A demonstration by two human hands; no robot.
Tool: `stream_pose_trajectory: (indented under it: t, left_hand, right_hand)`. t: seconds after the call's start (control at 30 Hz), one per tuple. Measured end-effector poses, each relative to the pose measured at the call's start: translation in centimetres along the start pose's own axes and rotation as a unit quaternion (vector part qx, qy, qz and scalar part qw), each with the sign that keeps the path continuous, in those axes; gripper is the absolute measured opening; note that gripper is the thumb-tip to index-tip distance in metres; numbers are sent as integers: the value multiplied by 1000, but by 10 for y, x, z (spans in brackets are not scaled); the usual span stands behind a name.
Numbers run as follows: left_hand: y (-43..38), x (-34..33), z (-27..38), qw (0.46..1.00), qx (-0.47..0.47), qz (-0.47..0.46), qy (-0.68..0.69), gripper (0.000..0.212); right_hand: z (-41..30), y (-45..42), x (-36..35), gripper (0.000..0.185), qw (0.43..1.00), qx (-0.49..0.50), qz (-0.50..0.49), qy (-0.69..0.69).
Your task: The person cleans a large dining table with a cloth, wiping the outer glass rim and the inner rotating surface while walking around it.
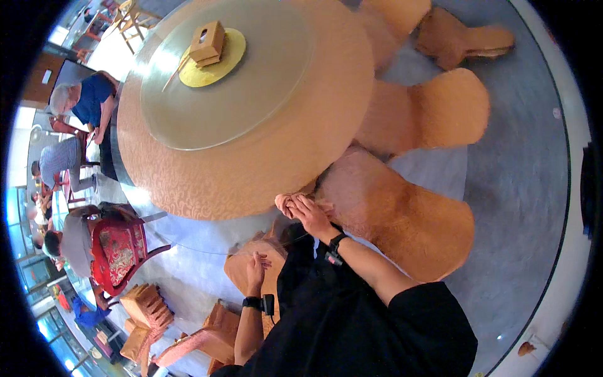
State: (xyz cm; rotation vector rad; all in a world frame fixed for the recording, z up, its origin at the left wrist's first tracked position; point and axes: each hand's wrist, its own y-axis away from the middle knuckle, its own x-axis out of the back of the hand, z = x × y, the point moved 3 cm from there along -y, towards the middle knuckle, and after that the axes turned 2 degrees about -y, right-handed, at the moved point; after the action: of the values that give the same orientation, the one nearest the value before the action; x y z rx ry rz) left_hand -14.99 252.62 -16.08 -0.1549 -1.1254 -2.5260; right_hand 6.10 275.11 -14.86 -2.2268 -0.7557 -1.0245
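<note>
My right hand (311, 216) is closed around a crumpled pinkish cloth (284, 204), at the near edge of a large round table in a patterned tan tablecloth (226, 184). Beside it stands a chair in an orange-brown fabric cover (400, 217). Lower and to the left, my left hand (257, 272) has its fingers apart and nothing in it. It hangs over or in front of another covered chair (242, 268); whether it touches the cover I cannot tell. Both wrists wear black straps with small devices.
A glass turntable (264, 89) bears a yellow round mat (231, 56) with a tissue box (207, 42). More covered chairs (452, 110) ring the table's right side. Stacked covered chairs (146, 311) and a red-framed chair (118, 249) stand left. Several people sit or stand beyond.
</note>
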Motion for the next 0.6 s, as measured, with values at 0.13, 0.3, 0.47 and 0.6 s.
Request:
stream_pose_trajectory:
  t: [0.13, 0.3, 0.47, 0.6]
  left_hand:
    - [33, -23, 84, 985, -80, -42, -145, 67]
    - [7, -48, 17, 985, -73, -138, -71, 61]
    - [-66, -56, -121, 974, -122, -160, -106, 49]
    - [-15, -94, -113, 977, -59, -204, -35, 38]
  right_hand:
    - [60, 34, 31, 33, 984, -146, 98, -38]
    - [94, 116, 105, 32, 905, -349, 80, 230]
    - [52, 168, 155, 42, 898, -431, -21, 85]
    - [-28, 233, 171, 46, 822, -553, -1, -132]
